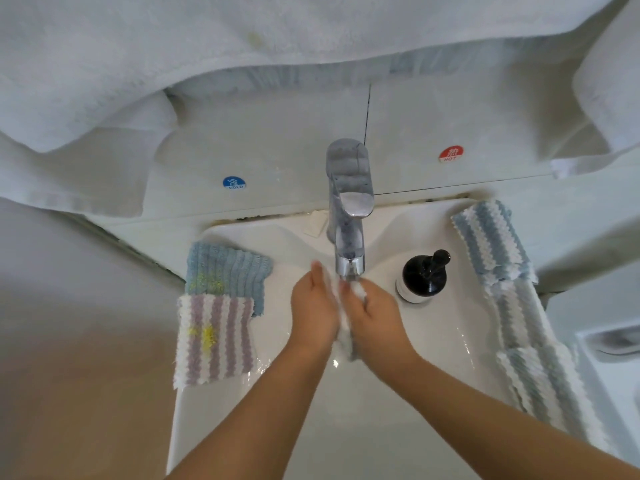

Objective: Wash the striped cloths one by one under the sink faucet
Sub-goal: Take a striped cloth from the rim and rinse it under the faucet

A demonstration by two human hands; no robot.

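A chrome faucet [349, 216] stands at the back of the white sink [433, 341]. Right under its spout my left hand [313, 308] and my right hand [372, 315] press a wet pale striped cloth [344, 327] between their palms; most of it is hidden. My left fingers are straight. My right fingers curl over the cloth's top. On the sink's left rim lie a purple-and-white striped cloth [214, 337] with yellow stains and a blue cloth [227, 268] with a yellow stain. Blue-and-white striped cloths [512, 299] lie along the right rim.
A black soap pump bottle [424, 275] stands right of the faucet, close to my right hand. White towels [173, 46] hang overhead. On the wall are a blue cold sticker [234, 182] and a red hot sticker [450, 154].
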